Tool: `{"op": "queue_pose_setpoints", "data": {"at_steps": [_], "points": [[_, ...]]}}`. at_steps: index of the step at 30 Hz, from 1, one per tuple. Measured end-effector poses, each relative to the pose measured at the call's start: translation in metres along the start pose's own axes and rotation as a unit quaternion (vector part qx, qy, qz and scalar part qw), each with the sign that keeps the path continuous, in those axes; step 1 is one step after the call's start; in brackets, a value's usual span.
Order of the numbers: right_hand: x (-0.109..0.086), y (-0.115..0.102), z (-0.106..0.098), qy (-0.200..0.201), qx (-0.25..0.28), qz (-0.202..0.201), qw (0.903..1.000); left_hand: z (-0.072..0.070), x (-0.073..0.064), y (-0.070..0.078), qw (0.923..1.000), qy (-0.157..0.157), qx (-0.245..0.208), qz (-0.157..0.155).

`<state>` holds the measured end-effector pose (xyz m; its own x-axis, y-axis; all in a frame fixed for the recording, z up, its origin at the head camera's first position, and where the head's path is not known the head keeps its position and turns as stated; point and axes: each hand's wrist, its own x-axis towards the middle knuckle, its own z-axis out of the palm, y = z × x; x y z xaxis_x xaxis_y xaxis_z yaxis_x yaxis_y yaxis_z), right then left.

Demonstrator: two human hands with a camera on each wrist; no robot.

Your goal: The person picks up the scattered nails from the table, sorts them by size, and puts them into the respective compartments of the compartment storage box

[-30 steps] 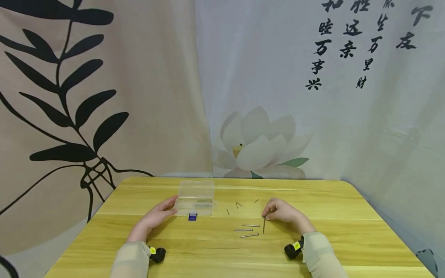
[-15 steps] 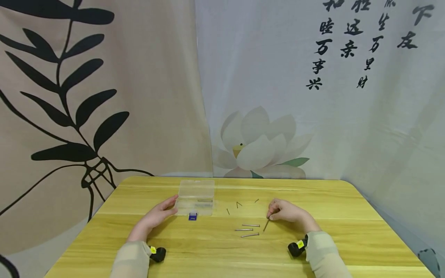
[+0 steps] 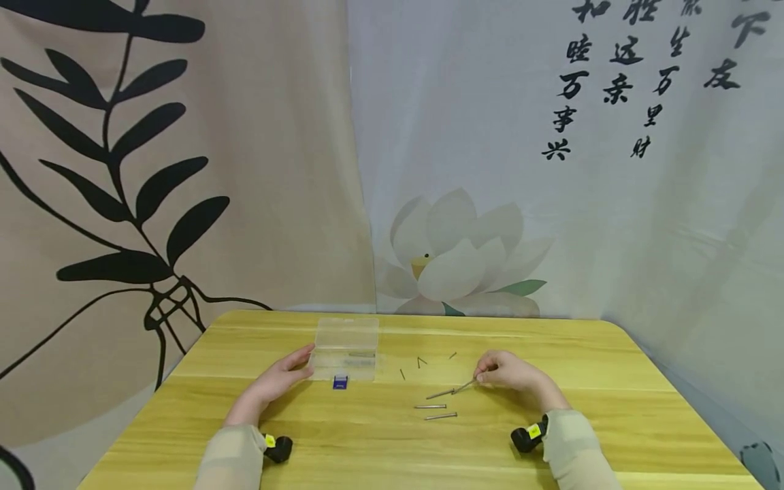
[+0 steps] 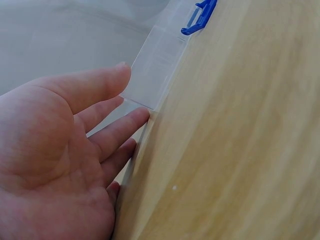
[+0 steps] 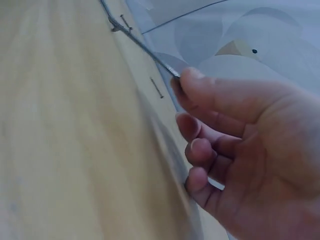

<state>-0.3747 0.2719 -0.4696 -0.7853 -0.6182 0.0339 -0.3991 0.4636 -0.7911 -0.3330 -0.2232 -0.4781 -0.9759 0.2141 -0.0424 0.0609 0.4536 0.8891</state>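
My right hand (image 3: 507,371) pinches a long nail (image 5: 149,52) between thumb and forefinger, its other fingers loosely curled. The held nail slants down to the left, its far end at the head of another long nail (image 3: 439,394) on the table. Two more long nails lie nearer me, one (image 3: 431,406) just in front of the other (image 3: 441,416). At the left, my left hand (image 3: 278,376) rests against the side of a clear plastic box (image 4: 156,65), fingers extended. The box's lid (image 3: 346,333) is folded back, and thin nails (image 3: 361,354) show inside it.
Small nails lie on the wooden table (image 3: 367,449) beyond the long ones: one (image 3: 402,374) near the box, a crossing pair (image 3: 421,362), and one (image 3: 452,355) farther back. A blue latch (image 3: 340,382) sticks out from the box's front. A printed curtain (image 3: 294,170) hangs behind the table.
My right hand has shifted a little right, and the nail in it has swung from pointing toward me to pointing left. The farthest of the lying long nails has turned aslant. The left hand stays put.
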Motion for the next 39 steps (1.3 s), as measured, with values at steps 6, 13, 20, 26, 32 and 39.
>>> {"op": "queue_pose_setpoints", "data": {"at_steps": [6, 13, 20, 26, 32, 39], "points": [[-0.002, -0.002, -0.006, 0.033, 0.016, -0.001, 0.9993, 0.0, 0.001, -0.001, 0.9997, -0.008, 0.005, 0.022], [-0.001, -0.014, -0.012, 0.07, 0.033, -0.006, 0.997, 0.0, 0.002, -0.003, 0.9999, -0.005, 0.002, 0.015], [-0.001, -0.031, -0.012, 0.109, 0.056, -0.002, 0.9925, 0.0, 0.002, -0.003, 0.9999, -0.003, -0.002, 0.012], [-0.002, -0.044, -0.01, 0.136, 0.071, -0.002, 0.9882, 0.001, 0.002, -0.003, 0.9999, -0.005, -0.002, 0.015], [-0.002, -0.048, -0.011, 0.145, 0.081, -0.003, 0.9861, 0.003, 0.002, -0.004, 0.9999, -0.005, -0.006, 0.013], [0.003, -0.05, -0.008, 0.148, 0.085, -0.011, 0.9852, 0.0, 0.002, -0.002, 0.9998, -0.008, 0.001, 0.018]]}}
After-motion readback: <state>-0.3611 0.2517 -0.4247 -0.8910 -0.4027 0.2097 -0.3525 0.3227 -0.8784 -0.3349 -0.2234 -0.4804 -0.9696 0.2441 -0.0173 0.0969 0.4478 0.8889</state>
